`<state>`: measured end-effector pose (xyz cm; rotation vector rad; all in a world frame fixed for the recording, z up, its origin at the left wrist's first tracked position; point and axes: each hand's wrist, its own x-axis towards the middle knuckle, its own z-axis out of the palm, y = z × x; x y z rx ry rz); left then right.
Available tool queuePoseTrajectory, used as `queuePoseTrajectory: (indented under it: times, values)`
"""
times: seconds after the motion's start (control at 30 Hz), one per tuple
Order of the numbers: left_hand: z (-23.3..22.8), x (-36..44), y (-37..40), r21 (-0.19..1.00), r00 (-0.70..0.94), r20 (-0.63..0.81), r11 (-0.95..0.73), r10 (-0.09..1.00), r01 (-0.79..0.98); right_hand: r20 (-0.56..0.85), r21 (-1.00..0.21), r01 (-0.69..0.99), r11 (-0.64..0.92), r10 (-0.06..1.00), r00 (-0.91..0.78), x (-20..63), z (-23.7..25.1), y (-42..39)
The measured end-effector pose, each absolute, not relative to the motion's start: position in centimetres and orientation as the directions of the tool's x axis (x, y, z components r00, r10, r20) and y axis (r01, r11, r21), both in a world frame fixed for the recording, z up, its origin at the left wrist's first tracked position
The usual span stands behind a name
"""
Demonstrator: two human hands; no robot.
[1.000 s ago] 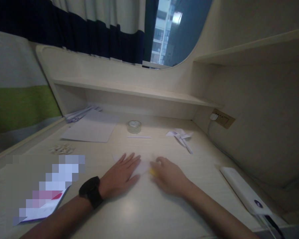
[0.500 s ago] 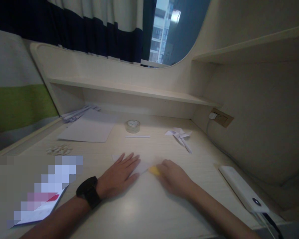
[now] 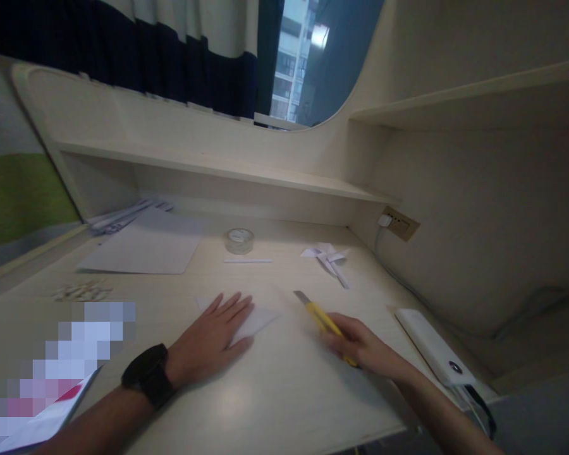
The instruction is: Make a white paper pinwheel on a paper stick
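- Left hand [image 3: 215,341] was laid flat, palm down, on white paper piece [image 3: 260,321] on desk [image 3: 275,398]; nothing gripped.
- Yellow cutter [image 3: 323,319] was clamped in right hand [image 3: 355,344], just right of the paper piece, blade [image 3: 302,297] exposed and pointed far-left.
- Hands were held apart.
- White stick [image 3: 248,261] and tape roll [image 3: 239,242] were placed beyond; paper pinwheel [image 3: 326,256] was set right of them.
- Large white sheet [image 3: 145,246] was seen far left.

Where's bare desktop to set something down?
Free: near desktop between the left hand and right hand; also between the paper pinwheel and white corded box. Crowded: left side, with paper sheet and small pale pieces; centre, where the left hand lies on white paper and the right holds a yellow utility knife.
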<state>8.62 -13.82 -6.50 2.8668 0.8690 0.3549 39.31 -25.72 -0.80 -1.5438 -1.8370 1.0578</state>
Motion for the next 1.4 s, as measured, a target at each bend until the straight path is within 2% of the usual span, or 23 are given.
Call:
queuePoseTrajectory:
  times: [0.17,0.27,0.43,0.6,0.7,0.77,1.0,1.17,1.4]
  values:
    - [-6.6,8.6,-13.8,0.187,0.805,0.207,-0.83,0.556,0.526,-0.059,-0.784,0.593,0.182,0.93,-0.363,39.0,-0.4,-25.6]
    - [-6.6,8.6,-13.8,0.191,0.8,0.21,-0.826,0.562,0.53,-0.029,-0.717,0.665,0.209,0.944,-0.329,38.8,-0.6,-25.6]
    - [-6.7,8.6,-13.7,0.197,0.802,0.227,-0.833,0.552,0.517,0.072,-0.495,0.832,0.251,0.966,-0.249,38.6,-1.4,-25.6]
    - [-6.5,8.7,-13.9,0.199,0.773,0.263,-0.817,0.577,0.542,-0.02,-0.246,0.956,0.16,0.985,-0.17,37.9,-1.9,-25.3]
    - [-6.4,8.7,-14.0,0.223,0.756,0.298,-0.813,0.582,0.538,-0.042,-0.088,0.981,0.175,0.983,-0.179,37.6,-2.5,-25.1]
    - [-6.5,8.7,-14.0,0.226,0.754,0.317,-0.818,0.575,0.528,-0.031,-0.034,0.981,0.193,0.98,-0.194,37.6,-2.9,-25.1]
    - [-5.7,9.2,-13.3,0.278,0.743,0.28,-0.792,0.608,0.544,0.102,0.008,0.916,0.401,0.911,-0.399,37.9,-3.3,-25.6]
    - [-5.2,9.3,-13.5,0.3,0.738,0.264,-0.78,0.621,0.549,0.089,0.091,0.897,0.432,0.894,-0.44,37.0,-3.7,-24.7]
    - [-6.4,8.8,-13.7,0.226,0.743,0.276,-0.793,0.609,0.566,0.097,0.067,0.899,0.434,0.894,-0.438,35.5,-4.2,-23.1]
